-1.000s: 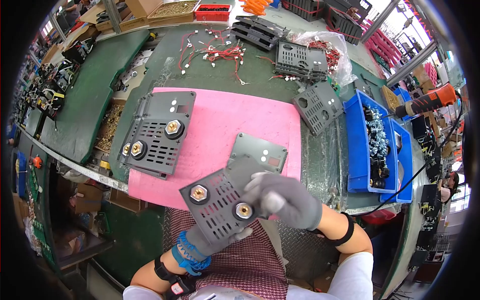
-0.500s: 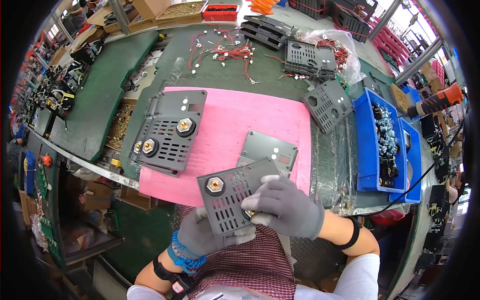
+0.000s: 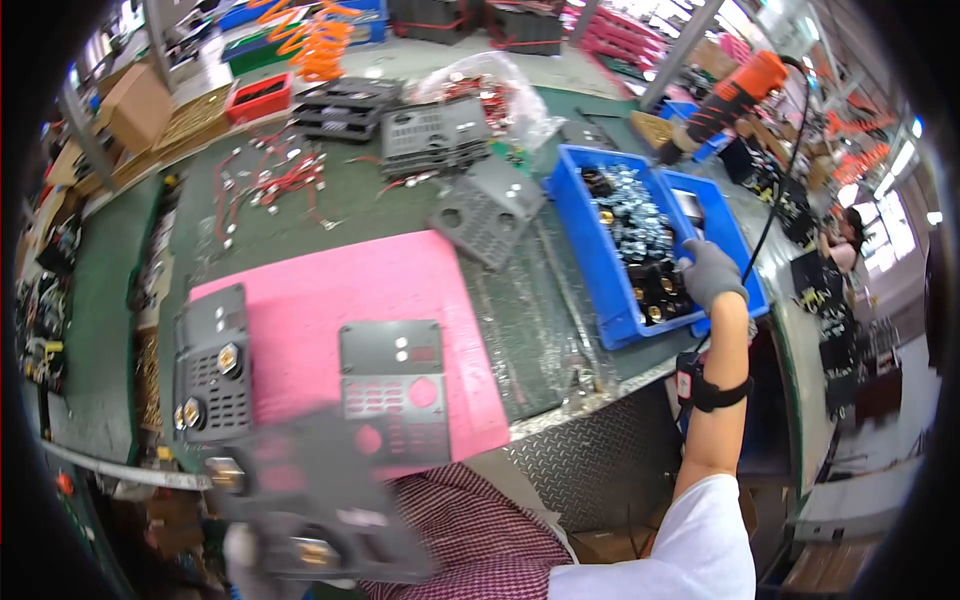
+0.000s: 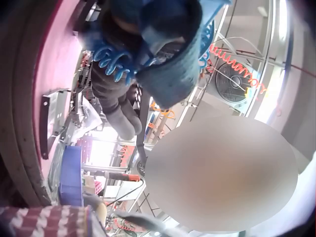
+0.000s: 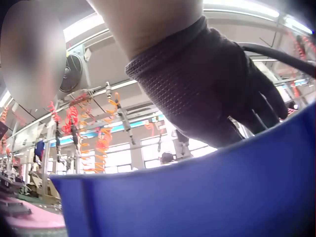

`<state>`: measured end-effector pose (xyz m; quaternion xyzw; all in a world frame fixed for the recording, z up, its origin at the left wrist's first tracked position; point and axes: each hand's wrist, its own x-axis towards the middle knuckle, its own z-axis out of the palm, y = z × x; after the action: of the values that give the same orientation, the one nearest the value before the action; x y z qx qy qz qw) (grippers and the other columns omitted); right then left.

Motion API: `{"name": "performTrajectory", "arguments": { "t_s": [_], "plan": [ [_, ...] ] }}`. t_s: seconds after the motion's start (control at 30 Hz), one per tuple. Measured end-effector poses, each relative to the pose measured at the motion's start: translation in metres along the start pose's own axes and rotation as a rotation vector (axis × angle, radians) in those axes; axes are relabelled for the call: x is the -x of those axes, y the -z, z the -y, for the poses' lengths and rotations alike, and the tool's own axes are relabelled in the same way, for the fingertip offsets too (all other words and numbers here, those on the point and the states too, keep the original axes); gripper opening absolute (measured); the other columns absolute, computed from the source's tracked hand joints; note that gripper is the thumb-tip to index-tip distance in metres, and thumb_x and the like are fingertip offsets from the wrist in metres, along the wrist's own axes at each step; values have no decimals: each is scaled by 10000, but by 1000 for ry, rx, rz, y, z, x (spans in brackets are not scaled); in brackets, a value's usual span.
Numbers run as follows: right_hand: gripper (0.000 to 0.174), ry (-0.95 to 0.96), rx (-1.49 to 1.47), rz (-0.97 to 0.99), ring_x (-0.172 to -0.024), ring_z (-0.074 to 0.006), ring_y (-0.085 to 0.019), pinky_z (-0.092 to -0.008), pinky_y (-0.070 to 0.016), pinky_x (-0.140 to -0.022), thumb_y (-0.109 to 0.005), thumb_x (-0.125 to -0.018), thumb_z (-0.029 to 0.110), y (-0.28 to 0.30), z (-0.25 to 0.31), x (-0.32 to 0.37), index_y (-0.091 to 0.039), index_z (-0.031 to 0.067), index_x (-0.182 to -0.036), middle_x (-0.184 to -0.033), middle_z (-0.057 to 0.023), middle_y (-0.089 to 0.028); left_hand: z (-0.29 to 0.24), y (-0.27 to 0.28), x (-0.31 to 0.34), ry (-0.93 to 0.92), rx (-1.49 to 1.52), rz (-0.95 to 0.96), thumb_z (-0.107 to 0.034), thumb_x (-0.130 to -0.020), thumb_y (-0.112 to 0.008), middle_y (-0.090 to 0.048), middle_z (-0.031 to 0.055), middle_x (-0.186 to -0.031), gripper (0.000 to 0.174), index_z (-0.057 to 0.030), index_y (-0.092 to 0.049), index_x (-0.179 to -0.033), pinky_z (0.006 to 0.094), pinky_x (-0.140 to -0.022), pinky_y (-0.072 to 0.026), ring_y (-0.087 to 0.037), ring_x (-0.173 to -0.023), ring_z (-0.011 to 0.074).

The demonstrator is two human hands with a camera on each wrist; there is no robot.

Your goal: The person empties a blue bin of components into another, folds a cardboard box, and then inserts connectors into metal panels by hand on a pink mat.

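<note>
My left hand point(image 3: 243, 555), in a grey glove, grips a dark grey metal panel point(image 3: 330, 470) by its edge at the lower left of the head view. Two brass connectors sit in this panel, which is blurred. In the left wrist view the gloved fingers point(image 4: 121, 121) curl at the panel's edge. My right hand point(image 3: 715, 275) reaches over the far side of two blue bins, its fingers at the smaller bin point(image 3: 745, 275). The right wrist view has that bin's blue wall point(image 5: 187, 197) hiding the fingertips; the visible fingers are fairly straight.
A slotted panel point(image 3: 400, 400) with two round holes lies on the pink mat point(image 3: 330, 270). Stacked panels with connectors point(image 3: 212, 370) lie at its left. The larger blue bin point(image 3: 590, 270) holds nuts and black fittings. An orange power tool point(image 3: 735, 95) hangs behind; red wires point(image 3: 275, 180) lie at the back.
My right hand has let go of the held panel and moved right to the blue bins. The left hand has carried the panel lower left, and the head view has turned right.
</note>
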<state>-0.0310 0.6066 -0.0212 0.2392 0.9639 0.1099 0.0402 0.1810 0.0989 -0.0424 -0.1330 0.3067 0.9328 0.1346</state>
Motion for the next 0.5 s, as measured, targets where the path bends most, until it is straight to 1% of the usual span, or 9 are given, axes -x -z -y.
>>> {"name": "performTrajectory", "arguments": {
  "t_s": [0.03,0.07,0.13,0.23,0.27,0.33,0.37,0.4,0.5],
  "plan": [
    [370,54,61,-50,-1149,-314,-581,-396,-428,-998,-609,-859,205,-11,-14,-4,-627,163,-1226,-1249,-133,-608,-3,4,-2,-106,-141,-88,-466,-974,-448,-583,172,-1222,632,-64,-311,-1442,529,-785,-567,-627,-1020,338],
    [401,112,123,-96,-1153,-308,-581,-387,-423,-1004,-616,-846,195,-23,-27,-8,-616,175,-1247,-1248,-130,-609,-8,53,-7,-165,-6,25,-458,-945,-519,-525,175,-1332,683,-100,-270,-1471,532,-788,-563,-622,-1035,362],
    [380,38,11,-33,-1155,-305,-584,-375,-406,-1030,-629,-820,152,-12,-20,-2,-656,195,-1196,-1252,-136,-605,-15,47,-32,-320,-50,-53,-403,-981,-475,-553,234,-1276,580,-23,-365,-1405,418,-767,-614,-662,-1003,282],
    [381,58,101,-83,-1143,-306,-584,-389,-434,-1004,-639,-793,130,-13,-13,1,-674,192,-1168,-1224,-135,-611,-25,71,-56,-277,115,15,-434,-985,-461,-601,220,-1209,576,-41,-387,-1400,406,-781,-619,-659,-1033,282],
    [390,130,23,36,-1136,-305,-582,-393,-446,-985,-645,-782,129,-11,-10,4,-676,195,-1165,-1205,-127,-614,-28,72,-59,-272,108,17,-434,-985,-461,-601,220,-1209,576,-41,-387,-1400,406,-781,-619,-659,-1033,282],
    [400,208,-54,172,-1130,-303,-580,-397,-458,-967,-650,-770,129,-15,-11,8,-678,198,-1163,-1186,-120,-618,-36,63,-65,-264,93,-103,-401,-1032,-368,-580,160,-1288,481,-110,-399,-1413,421,-916,-562,-610,-1140,256],
    [402,246,-41,113,-1118,-303,-583,-395,-458,-964,-659,-762,133,-19,-12,8,-680,195,-1158,-1167,-116,-623,-40,60,-66,-195,265,-59,-396,-1040,-339,-519,154,-1376,498,-78,-392,-1419,448,-1050,-460,-532,-1247,274],
    [405,289,-32,51,-1107,-303,-586,-392,-457,-961,-668,-753,138,-22,-12,6,-682,193,-1154,-1148,-112,-629,-39,58,-65,-202,262,-73,-396,-1040,-339,-519,154,-1376,498,-78,-392,-1419,448,-1050,-460,-532,-1247,274],
    [358,316,-186,202,-1008,-308,-635,-383,-477,-917,-712,-728,129,-18,-14,4,-685,123,-1085,-1052,-124,-669,-39,56,-56,-91,359,35,-317,-1053,-292,-461,159,-1432,495,-4,-347,-1432,475,-1130,-358,-465,-1312,302]
  ]
}}
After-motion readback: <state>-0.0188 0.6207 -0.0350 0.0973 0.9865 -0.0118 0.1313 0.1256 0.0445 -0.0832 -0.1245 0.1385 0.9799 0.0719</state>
